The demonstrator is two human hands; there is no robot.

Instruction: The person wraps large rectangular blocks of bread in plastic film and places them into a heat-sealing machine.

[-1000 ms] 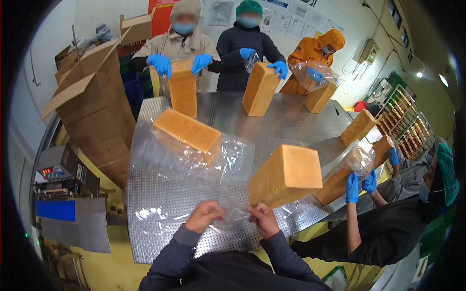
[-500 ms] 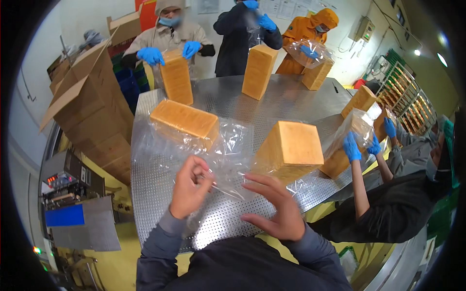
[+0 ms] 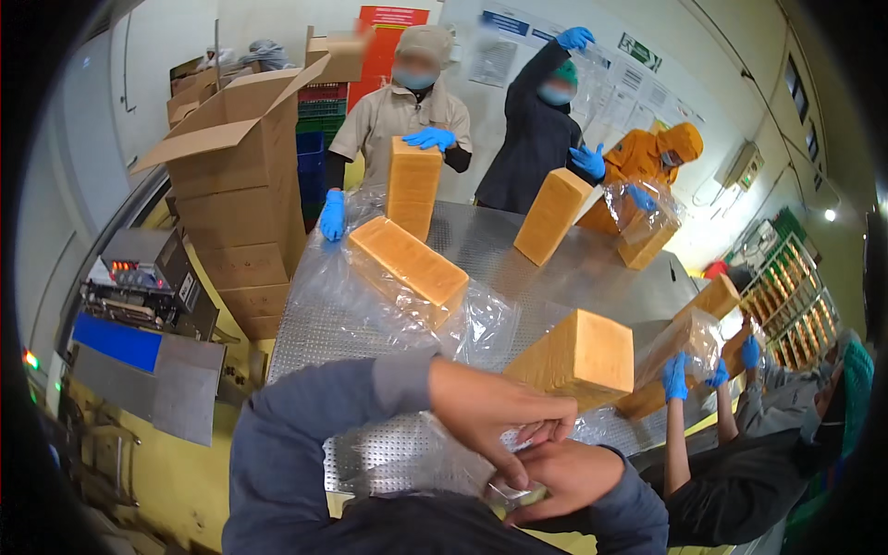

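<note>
My left hand (image 3: pixel 490 407) reaches across my front, fingers curled, and meets my right hand (image 3: pixel 573 476) near the table's front edge. My right fingers are bent inward. A crumpled bit of clear plastic film (image 3: pixel 507 490) shows between my left thumb and right fingers; which hand grips it I cannot tell. Just beyond my hands stands a tall loaf of bread (image 3: pixel 578 361), with clear film at its base. A long loaf (image 3: pixel 407 268) lies to the left, partly on or in a clear plastic bag (image 3: pixel 490 324).
Co-workers in blue gloves stand around the perforated metal table (image 3: pixel 310 314), handling tall loaves (image 3: pixel 413 190) and clear bags (image 3: pixel 689 347). Open cardboard boxes (image 3: pixel 222 203) are stacked at the left. A machine with red lights (image 3: pixel 139 277) stands at the far left, and a rack (image 3: pixel 791 305) at the right.
My hands have left the clear bag, moved right and toward me, and come together. My view has shifted up and left. The far-left co-worker has one hand down beside the lying loaf.
</note>
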